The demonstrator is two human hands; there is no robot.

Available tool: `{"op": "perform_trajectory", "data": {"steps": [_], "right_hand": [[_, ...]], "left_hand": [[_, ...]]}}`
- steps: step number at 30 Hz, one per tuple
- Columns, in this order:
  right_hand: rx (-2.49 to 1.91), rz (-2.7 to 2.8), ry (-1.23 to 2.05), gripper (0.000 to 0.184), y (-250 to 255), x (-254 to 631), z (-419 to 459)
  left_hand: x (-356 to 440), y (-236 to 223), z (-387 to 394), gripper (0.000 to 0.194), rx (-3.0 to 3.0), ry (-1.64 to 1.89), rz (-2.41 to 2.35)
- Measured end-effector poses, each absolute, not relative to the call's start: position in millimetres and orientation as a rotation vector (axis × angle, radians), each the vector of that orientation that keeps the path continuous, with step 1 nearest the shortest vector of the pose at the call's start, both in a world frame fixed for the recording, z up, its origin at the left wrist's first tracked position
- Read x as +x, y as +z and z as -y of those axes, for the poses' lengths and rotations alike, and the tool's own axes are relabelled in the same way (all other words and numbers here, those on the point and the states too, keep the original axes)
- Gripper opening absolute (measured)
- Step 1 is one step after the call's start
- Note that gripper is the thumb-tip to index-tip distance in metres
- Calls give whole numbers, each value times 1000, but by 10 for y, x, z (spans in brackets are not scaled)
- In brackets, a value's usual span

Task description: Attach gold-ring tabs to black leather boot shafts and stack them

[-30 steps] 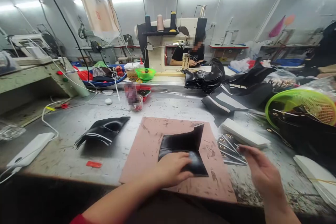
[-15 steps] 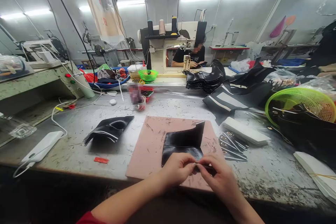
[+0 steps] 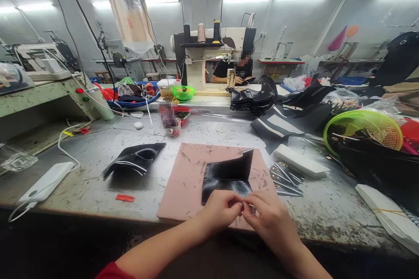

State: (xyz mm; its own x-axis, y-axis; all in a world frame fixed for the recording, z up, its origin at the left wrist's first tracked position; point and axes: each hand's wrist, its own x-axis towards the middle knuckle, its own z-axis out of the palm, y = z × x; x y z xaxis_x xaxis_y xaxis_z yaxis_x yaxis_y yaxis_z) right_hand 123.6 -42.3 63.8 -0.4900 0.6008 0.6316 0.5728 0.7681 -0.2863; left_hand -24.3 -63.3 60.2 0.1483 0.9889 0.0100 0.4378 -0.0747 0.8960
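A glossy black leather piece, creased across its middle, lies on a pink board. Over its lower right part, close to the board's front edge, both hands meet fingertip to fingertip. My left hand is closed, thumb and forefinger pinching at the leather's near edge. Closed in a pinch just beside it is my right hand, with a dark bit of leather showing between its fingers. The exact spot they grip is mostly hidden by the fingers.
Left of the board lie a stack of black leather pieces, a red strip and a white power bank. To the right are eyelet straps, white strips and a green basket. A sewing machine and a person stand behind.
My right hand's fingers have shifted slightly left and drawn closer to the left fingertips. Less of the dark leather shows between them. The whole view has turned a little.
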Motion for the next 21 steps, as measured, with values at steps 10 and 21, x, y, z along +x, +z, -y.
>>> {"op": "perform_trajectory", "data": {"steps": [10, 21], "right_hand": [[-906, 2091, 601, 15, 649, 1332, 377], [-761, 1332, 1392, 25, 508, 1700, 458]], "left_hand": [[-258, 607, 648, 16, 1422, 932, -1261], [-265, 655, 531, 28, 493, 1127, -1076]]}}
